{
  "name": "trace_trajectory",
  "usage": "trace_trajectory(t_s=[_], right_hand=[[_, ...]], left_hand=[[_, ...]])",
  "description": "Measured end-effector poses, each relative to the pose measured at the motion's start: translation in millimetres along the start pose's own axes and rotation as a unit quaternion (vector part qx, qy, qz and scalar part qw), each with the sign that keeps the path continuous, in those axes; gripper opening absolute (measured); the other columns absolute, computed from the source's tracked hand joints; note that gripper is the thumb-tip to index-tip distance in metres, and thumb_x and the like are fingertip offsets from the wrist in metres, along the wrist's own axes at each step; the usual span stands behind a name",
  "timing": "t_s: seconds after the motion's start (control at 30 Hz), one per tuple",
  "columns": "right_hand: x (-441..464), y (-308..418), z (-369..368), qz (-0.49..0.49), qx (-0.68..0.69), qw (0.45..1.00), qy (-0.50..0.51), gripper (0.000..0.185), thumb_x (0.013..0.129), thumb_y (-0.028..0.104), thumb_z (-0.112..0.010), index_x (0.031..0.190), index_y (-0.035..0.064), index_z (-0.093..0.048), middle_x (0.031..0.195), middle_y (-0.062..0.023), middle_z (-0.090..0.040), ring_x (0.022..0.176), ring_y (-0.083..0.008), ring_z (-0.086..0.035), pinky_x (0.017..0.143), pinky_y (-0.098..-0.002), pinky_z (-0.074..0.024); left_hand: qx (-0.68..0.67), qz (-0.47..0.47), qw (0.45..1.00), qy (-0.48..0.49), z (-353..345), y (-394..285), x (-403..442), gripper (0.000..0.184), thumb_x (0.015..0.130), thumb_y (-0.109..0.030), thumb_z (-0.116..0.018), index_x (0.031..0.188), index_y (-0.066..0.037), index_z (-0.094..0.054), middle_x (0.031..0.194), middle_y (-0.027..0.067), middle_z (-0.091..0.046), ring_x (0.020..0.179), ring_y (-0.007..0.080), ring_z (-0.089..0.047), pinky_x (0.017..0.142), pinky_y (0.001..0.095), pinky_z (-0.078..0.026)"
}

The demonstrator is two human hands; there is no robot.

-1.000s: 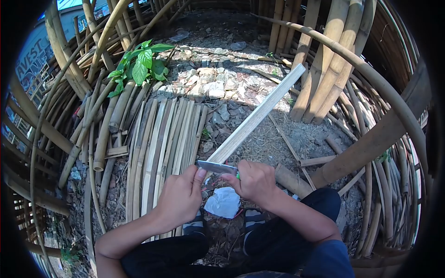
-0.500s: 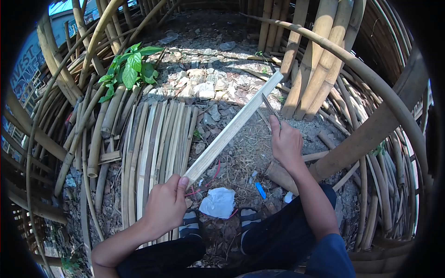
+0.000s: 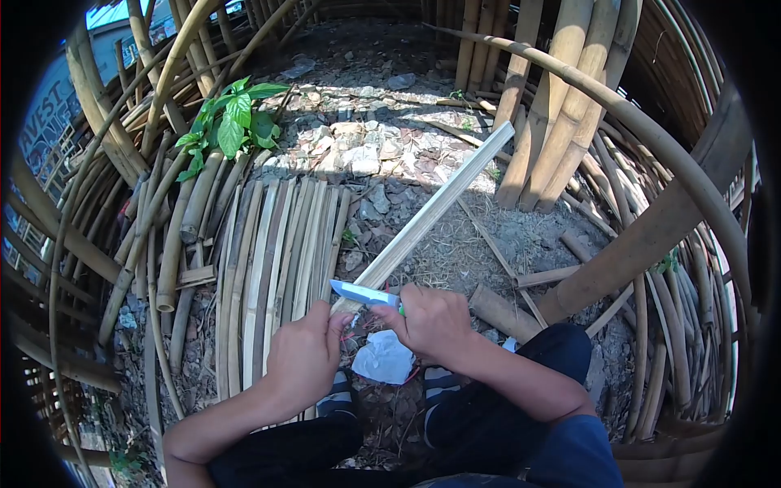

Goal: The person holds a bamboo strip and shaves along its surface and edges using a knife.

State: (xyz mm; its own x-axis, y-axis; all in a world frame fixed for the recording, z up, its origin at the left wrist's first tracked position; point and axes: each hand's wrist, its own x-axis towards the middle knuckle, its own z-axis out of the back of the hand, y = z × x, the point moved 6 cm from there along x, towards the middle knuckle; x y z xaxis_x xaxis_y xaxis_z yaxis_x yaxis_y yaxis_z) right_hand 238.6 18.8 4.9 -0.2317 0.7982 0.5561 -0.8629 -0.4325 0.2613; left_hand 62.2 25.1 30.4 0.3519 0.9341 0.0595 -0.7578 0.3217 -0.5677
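A pale split bamboo strip (image 3: 439,205) slants up and away to the right, its near end gripped in my left hand (image 3: 303,358). My right hand (image 3: 438,321) is closed around a knife. The blade (image 3: 364,293) of that knife lies across the strip, just beyond my left thumb, its tip pointing left. My right fingers hide most of the knife's handle; a bit of green shows beside them. On the ground below my hands lies a crumpled white piece of plastic or paper (image 3: 384,358), between my feet.
Several cut bamboo strips (image 3: 281,244) lie side by side at the left. Thick bamboo poles (image 3: 561,106) stand at the back right, and a leaning pole (image 3: 643,232) crosses the right side. A green plant (image 3: 232,122) grows at the left. Rubble (image 3: 358,150) covers the ground ahead.
My right hand with the knife has come down and left, from near the strip's far end to its near end beside my left hand. The strip's far end has shifted slightly right.
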Motion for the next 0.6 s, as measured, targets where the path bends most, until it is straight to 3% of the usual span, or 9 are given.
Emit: trace_trajectory(t_s=[0.13, 0.23, 0.3, 0.4, 0.6], right_hand=[[9, -8, 7, 0.035, -0.035, 0.998, -0.035, 0.047, 0.096, 0.044, -0.062, 0.068, 0.0073, -0.053, 0.053, -0.0120, -0.056, 0.045, -0.0292, -0.060, 0.040, -0.0392, -0.0448], [18, -43, 16, -0.046, -0.072, 0.995, -0.042, 0.049, 0.097, 0.044, -0.059, 0.067, 0.0058, -0.054, 0.054, -0.0150, -0.057, 0.047, -0.0319, -0.060, 0.043, -0.0423, -0.0451], [23, -80, 24, -0.159, -0.099, 0.982, -0.021, 0.056, 0.099, 0.050, -0.053, 0.066, 0.0040, -0.057, 0.053, -0.0165, -0.060, 0.045, -0.0334, -0.062, 0.043, -0.0466, -0.0480], [18, -65, 24, -0.161, -0.050, 0.986, 0.006, 0.058, 0.099, 0.049, -0.052, 0.067, 0.0019, -0.058, 0.055, -0.0195, -0.061, 0.046, -0.0366, -0.062, 0.046, -0.0505, -0.0481], [-1, 14, -3, -0.056, 0.033, 0.996, 0.066, 0.057, 0.100, 0.049, -0.052, 0.067, 0.0026, -0.058, 0.054, -0.0188, -0.060, 0.047, -0.0360, -0.063, 0.047, -0.0487, -0.0506]], left_hand=[[0.001, -0.046, 0.997, -0.054, 3, -3, -1, 0.027, 0.101, -0.018, -0.055, 0.083, 0.000, -0.047, 0.054, 0.0240, -0.051, 0.053, 0.0474, -0.056, 0.047, 0.0526, -0.039], [-0.006, -0.025, 0.999, -0.048, 1, 9, -5, 0.028, 0.102, -0.019, -0.055, 0.083, 0.000, -0.047, 0.054, 0.0238, -0.052, 0.053, 0.0473, -0.056, 0.048, 0.0530, -0.040], [0.004, -0.020, 0.999, -0.038, -1, 11, -6, 0.028, 0.102, -0.019, -0.054, 0.083, 0.000, -0.047, 0.054, 0.0238, -0.052, 0.053, 0.0472, -0.057, 0.048, 0.0532, -0.040], [0.017, -0.019, 0.999, -0.033, -5, 9, -5, 0.028, 0.102, -0.020, -0.053, 0.084, 0.000, -0.047, 0.055, 0.0241, -0.053, 0.054, 0.0473, -0.057, 0.049, 0.0540, -0.041], [0.077, -0.039, 0.995, -0.048, -8, 4, -3, 0.028, 0.101, -0.024, -0.055, 0.086, -0.001, -0.049, 0.064, 0.0219, -0.061, 0.056, 0.0425, -0.062, 0.051, 0.0523, -0.047]])
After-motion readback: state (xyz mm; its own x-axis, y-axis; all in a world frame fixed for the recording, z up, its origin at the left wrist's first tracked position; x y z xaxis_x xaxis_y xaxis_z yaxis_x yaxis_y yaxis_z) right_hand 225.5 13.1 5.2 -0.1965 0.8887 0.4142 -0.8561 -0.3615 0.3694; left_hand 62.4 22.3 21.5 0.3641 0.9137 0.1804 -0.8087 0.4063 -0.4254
